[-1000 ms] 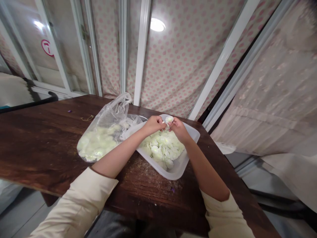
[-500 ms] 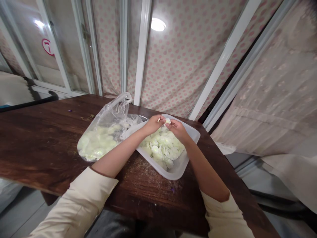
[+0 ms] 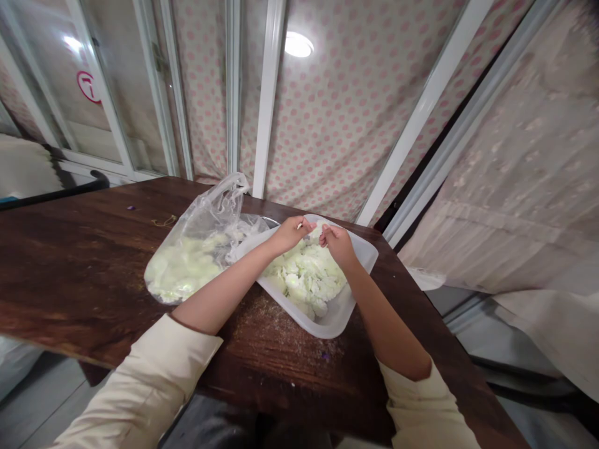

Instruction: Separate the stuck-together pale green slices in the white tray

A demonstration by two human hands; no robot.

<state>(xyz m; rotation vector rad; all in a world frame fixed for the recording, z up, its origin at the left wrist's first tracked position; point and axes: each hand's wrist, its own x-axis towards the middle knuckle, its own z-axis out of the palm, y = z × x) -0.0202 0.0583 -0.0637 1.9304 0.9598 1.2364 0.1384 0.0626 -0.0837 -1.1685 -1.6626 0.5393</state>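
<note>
A white plastic tub (image 3: 339,325) holds a heap of pale green-white flower heads (image 3: 306,280). Over its far end is my left hand (image 3: 291,234), fingers pinched together, with a small pale bit showing at the fingers. Close by on the right, my right hand (image 3: 336,242) has its thumb and fingers pressed together; what is in them is too small to tell. A white flower (image 3: 319,229) shows between the two hands; whether it is held or lies on the heap I cannot tell.
Left of the tub a clear plastic bag (image 3: 185,262) full of similar flower heads leans against a metal dish (image 3: 270,221), partly hidden. A thin yellowish tie (image 3: 163,221) lies on the dark wooden table (image 3: 84,249). Crumbs are scattered near me. Curtained windows rise behind.
My hands have moved slightly apart, the right one shifting a little to the right. The white flower that was between my fingertips is now less clearly in their grip. Tub and bag stay put.
</note>
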